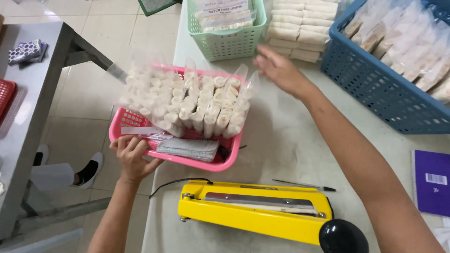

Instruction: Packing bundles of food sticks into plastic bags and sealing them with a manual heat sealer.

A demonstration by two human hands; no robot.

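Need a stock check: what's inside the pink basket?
The pink basket holds upright clear bags of pale rolls and a stack of flat paper slips in front. Its floor beneath the bags is covered.

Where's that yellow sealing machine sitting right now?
In the head view, the yellow heat sealer lies on the table at the bottom centre, just in front of the pink basket that the left hand grips.

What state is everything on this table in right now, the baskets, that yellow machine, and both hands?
Pink basket: packed with upright bags of rolls.
Left hand: gripping the pink basket's rim.
Right hand: open, blurred, holding nothing.
Yellow heat sealer: arm down.
Green basket: holding bagged rolls.
Blue basket: filled with bags.
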